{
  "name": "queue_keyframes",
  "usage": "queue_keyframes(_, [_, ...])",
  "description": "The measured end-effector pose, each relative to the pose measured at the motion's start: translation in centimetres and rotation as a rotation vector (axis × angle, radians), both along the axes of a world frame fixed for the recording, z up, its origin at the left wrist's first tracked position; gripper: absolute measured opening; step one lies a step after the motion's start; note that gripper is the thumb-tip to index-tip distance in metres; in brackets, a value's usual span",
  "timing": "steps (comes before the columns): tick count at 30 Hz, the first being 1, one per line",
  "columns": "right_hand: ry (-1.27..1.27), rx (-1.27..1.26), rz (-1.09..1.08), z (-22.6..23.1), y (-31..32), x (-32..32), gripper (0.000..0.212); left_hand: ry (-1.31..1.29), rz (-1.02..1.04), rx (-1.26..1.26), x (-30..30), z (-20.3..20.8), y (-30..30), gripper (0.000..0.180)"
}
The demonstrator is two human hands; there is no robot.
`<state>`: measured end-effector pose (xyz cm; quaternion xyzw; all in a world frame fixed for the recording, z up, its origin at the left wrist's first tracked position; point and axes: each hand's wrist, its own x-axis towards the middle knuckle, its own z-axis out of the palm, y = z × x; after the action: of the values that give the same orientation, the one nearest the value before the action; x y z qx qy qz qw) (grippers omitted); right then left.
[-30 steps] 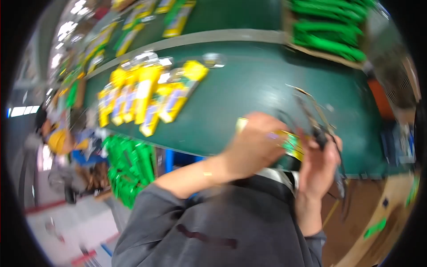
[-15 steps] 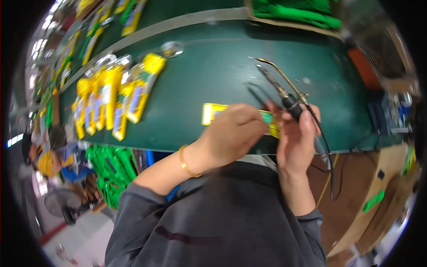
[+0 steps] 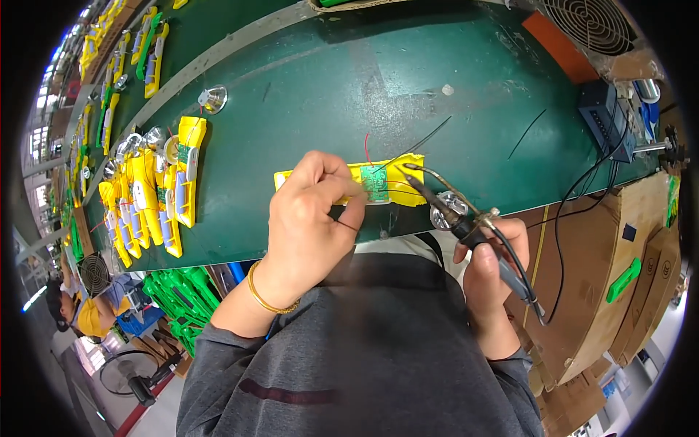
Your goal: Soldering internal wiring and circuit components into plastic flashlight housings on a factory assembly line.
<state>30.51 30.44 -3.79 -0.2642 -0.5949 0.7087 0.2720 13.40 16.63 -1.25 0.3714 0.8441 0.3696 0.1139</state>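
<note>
Left hand (image 3: 309, 218) curled over the near end of a yellow housing (image 3: 397, 175) lying flat on the green bench (image 3: 306, 95) — fingertips (image 3: 354, 195) pinched on the edge of a small green circuit board (image 3: 376, 183) seated in it. Right hand (image 3: 489, 271) closed around a soldering iron (image 3: 466, 226), held like a pen, tip angled up-left and sitting just beside the board's right edge; can't tell if it touches. Iron's black cable (image 3: 575, 197) runs off right to a blue box (image 3: 603, 116). Thin red and black wires stick up from the housing. Silver reflector (image 3: 445, 210) just behind the iron, near the bench edge. Row of similar yellow housings (image 3: 156, 193) well apart on the left — green housings (image 3: 182, 306) piled below the bench
</note>
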Motion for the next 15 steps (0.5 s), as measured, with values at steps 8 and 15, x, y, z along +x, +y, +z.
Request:
queue_keyframes(8, [-0.071,0.175,0.148,-0.43,-0.28,0.58,0.021,0.043,0.051,-0.078,0.40,0.22,0.47,0.007])
queue_keyframes(15, [-0.080,0.244,0.159,-0.28,-0.27,-0.01,0.019,0.080,0.051,-0.099,0.49,0.13,0.77,0.006])
